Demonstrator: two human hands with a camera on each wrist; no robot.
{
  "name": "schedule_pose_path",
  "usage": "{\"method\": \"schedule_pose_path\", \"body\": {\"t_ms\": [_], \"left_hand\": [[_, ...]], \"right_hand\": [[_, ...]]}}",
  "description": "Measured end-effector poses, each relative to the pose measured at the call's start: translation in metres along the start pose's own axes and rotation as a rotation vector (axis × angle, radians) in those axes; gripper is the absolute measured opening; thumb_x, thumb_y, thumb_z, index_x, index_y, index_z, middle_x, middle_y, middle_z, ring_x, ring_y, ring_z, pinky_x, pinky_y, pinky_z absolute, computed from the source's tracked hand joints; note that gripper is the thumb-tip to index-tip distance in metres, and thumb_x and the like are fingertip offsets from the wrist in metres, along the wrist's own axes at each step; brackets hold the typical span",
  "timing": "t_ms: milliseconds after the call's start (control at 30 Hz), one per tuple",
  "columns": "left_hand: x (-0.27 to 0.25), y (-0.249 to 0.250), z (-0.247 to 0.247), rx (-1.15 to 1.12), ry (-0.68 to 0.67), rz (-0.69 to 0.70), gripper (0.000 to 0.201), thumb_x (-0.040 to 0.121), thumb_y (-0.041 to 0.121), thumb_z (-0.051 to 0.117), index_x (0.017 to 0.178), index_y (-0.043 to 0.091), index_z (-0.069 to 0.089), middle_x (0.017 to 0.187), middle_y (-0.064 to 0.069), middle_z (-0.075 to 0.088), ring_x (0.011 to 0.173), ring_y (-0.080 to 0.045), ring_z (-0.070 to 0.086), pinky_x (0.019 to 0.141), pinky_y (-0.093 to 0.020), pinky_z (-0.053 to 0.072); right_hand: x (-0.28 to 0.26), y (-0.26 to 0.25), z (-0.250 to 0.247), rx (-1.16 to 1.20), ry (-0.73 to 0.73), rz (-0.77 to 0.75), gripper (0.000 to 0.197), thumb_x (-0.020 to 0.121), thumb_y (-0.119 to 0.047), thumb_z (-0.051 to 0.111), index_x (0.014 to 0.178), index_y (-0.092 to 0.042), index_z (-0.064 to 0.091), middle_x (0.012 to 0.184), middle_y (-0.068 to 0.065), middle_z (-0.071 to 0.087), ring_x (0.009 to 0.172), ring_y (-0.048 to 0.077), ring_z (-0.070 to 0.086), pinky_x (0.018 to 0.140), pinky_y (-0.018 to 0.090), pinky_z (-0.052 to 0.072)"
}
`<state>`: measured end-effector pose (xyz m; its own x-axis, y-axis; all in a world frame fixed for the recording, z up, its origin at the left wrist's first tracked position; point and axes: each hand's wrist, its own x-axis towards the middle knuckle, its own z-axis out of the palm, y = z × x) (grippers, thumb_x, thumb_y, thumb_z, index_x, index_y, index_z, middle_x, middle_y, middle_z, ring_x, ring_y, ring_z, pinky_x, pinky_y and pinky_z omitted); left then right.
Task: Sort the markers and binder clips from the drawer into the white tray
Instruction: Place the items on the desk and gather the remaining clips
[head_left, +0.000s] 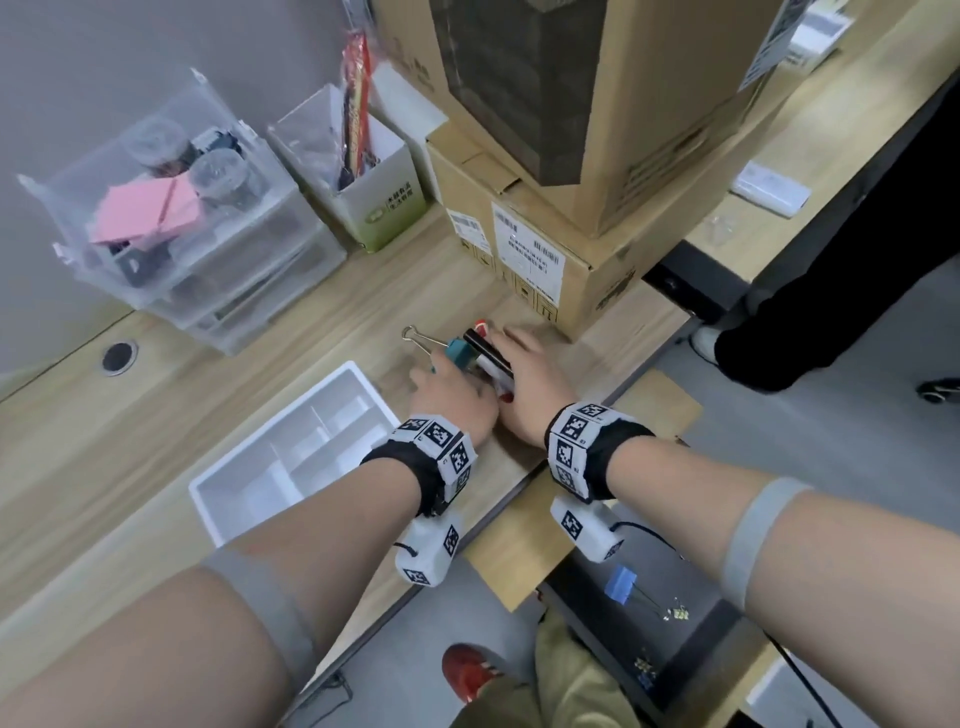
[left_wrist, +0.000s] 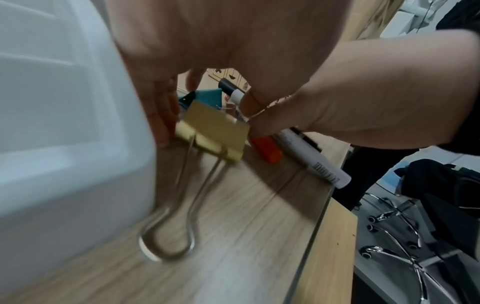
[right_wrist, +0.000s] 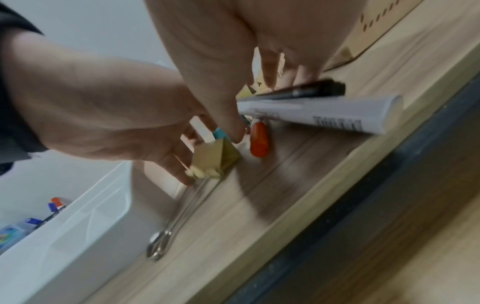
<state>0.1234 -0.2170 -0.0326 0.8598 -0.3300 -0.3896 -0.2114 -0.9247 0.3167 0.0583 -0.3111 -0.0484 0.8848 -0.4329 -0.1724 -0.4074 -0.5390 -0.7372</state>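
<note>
We have a small pile of things lying on the pale wood-grain table (head_left: 311, 312), just beside the white plastic compartment tray (head_left: 280, 447), whose compartments look bare from the head view. Our left hand (head_left: 452, 400) has its fingers curled down over the gold metal binder clip (left_wrist: 213, 131), fingertips on one side of its body and the thumb on the other; it looks pinched, though the motion blur leaves the firmness of the hold unclear. Its long wire handles (left_wrist: 171, 226) trail toward us, and whether they touch the wood we cannot tell. A teal binder clip (head_left: 460, 353) sits just beyond it. Our right hand (head_left: 524, 384) lies with fairly straight fingers over the markers: a white-barrelled marker with a barcode label (right_wrist: 324, 115), a black pen-like marker (right_wrist: 311, 90) beside it, and an orange cap (right_wrist: 258, 142) poking out near the gold clip. The hand seems to rest on them rather than grip them.

We judge the clips light and stiff, with smooth folded-steel bodies; the body is the surest place to pinch, since the wire loops swing freely. The markers are light, rigid and round, so they will likely roll; taking one across the middle of the barrel should keep it level. In the open dark drawer (head_left: 691, 613) below the table edge, a blue binder clip (head_left: 621, 584) and some small clips remain to be fetched.
</note>
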Motion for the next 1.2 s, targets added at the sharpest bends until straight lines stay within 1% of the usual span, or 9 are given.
{"method": "schedule_pose_path", "body": {"t_ms": [133, 267, 333, 433, 533, 733, 867, 1033, 1200], "left_hand": [[-0.008, -0.001, -0.012, 0.144, 0.086, 0.095, 0.059, 0.084, 0.043, 0.055, 0.127, 0.004, 0.042, 0.121, -0.021, 0.049, 0.106, -0.040, 0.052, 0.086, -0.042, 0.044], [-0.038, 0.006, -0.009, 0.217, 0.179, 0.560, 0.040, 0.081, 0.028, 0.058, 0.112, 0.003, 0.052, 0.107, -0.019, 0.055, 0.094, -0.037, 0.053, 0.078, -0.043, 0.045], [-0.067, 0.020, 0.006, 0.188, -0.071, 0.824, 0.029, 0.083, 0.024, 0.056, 0.108, 0.011, 0.051, 0.101, -0.011, 0.058, 0.087, -0.030, 0.055, 0.073, -0.040, 0.048], [-0.108, 0.037, 0.047, 0.254, -0.463, 1.046, 0.025, 0.086, 0.022, 0.050, 0.109, 0.012, 0.049, 0.098, -0.010, 0.062, 0.082, -0.032, 0.059, 0.068, -0.039, 0.047], [-0.144, 0.039, 0.113, 0.376, -0.697, 1.015, 0.022, 0.089, 0.022, 0.050, 0.108, 0.012, 0.047, 0.101, -0.013, 0.062, 0.085, -0.036, 0.060, 0.064, -0.038, 0.045], [-0.143, 0.004, 0.246, 0.624, -0.890, 0.663, 0.061, 0.082, 0.007, 0.064, 0.136, 0.008, 0.035, 0.132, -0.019, 0.045, 0.113, -0.039, 0.058, 0.090, -0.045, 0.051], [-0.128, -0.007, 0.299, 0.707, -0.799, 0.568, 0.056, 0.084, 0.007, 0.064, 0.132, 0.012, 0.036, 0.135, -0.016, 0.031, 0.119, -0.037, 0.044, 0.087, -0.045, 0.052], [-0.120, -0.003, 0.339, 0.757, -0.625, 0.702, 0.045, 0.089, 0.012, 0.059, 0.131, 0.015, 0.040, 0.134, -0.016, 0.035, 0.118, -0.037, 0.044, 0.080, -0.042, 0.052], [-0.119, 0.005, 0.338, 0.747, -0.678, 0.709, 0.036, 0.089, 0.008, 0.058, 0.123, 0.011, 0.045, 0.128, -0.015, 0.041, 0.111, -0.036, 0.051, 0.079, -0.042, 0.053]], "right_hand": [[-0.028, 0.001, -0.027, -0.010, 0.125, -0.096, 0.058, 0.084, -0.014, 0.064, 0.140, -0.018, 0.049, 0.139, 0.003, 0.052, 0.123, 0.019, 0.049, 0.108, 0.028, 0.037], [-0.076, 0.045, -0.055, 0.250, 0.432, 0.148, 0.033, 0.084, -0.009, 0.059, 0.115, -0.019, 0.061, 0.105, -0.003, 0.060, 0.083, 0.002, 0.059, 0.077, 0.017, 0.048], [-0.101, 0.085, -0.061, 0.403, 0.621, 0.403, 0.024, 0.084, -0.003, 0.056, 0.101, -0.019, 0.059, 0.087, -0.004, 0.057, 0.065, -0.002, 0.053, 0.067, 0.015, 0.047], [-0.144, 0.148, -0.052, 0.428, 0.727, 0.836, 0.014, 0.082, -0.011, 0.057, 0.084, -0.025, 0.055, 0.075, -0.005, 0.056, 0.074, 0.017, 0.057, 0.085, 0.038, 0.054], [-0.192, 0.196, -0.017, 0.341, 0.382, 1.181, 0.019, 0.083, -0.011, 0.059, 0.102, -0.011, 0.062, 0.092, 0.008, 0.062, 0.092, 0.027, 0.062, 0.092, 0.031, 0.049], [-0.227, 0.235, 0.066, 0.138, -0.149, 1.266, 0.044, 0.091, -0.016, 0.058, 0.131, 0.000, 0.047, 0.132, 0.021, 0.054, 0.121, 0.035, 0.054, 0.097, 0.036, 0.045], [-0.227, 0.253, 0.108, -0.030, -0.266, 1.273, 0.054, 0.091, -0.015, 0.055, 0.136, 0.004, 0.032, 0.134, 0.024, 0.031, 0.124, 0.040, 0.041, 0.101, 0.041, 0.046], [-0.228, 0.270, 0.129, -0.019, -0.182, 1.206, 0.045, 0.088, -0.013, 0.063, 0.128, -0.003, 0.043, 0.132, 0.020, 0.039, 0.108, 0.034, 0.061, 0.083, 0.034, 0.051], [-0.233, 0.269, 0.125, 0.003, -0.137, 1.146, 0.041, 0.084, -0.012, 0.068, 0.118, -0.006, 0.045, 0.123, 0.018, 0.050, 0.105, 0.036, 0.063, 0.084, 0.038, 0.053]]}}
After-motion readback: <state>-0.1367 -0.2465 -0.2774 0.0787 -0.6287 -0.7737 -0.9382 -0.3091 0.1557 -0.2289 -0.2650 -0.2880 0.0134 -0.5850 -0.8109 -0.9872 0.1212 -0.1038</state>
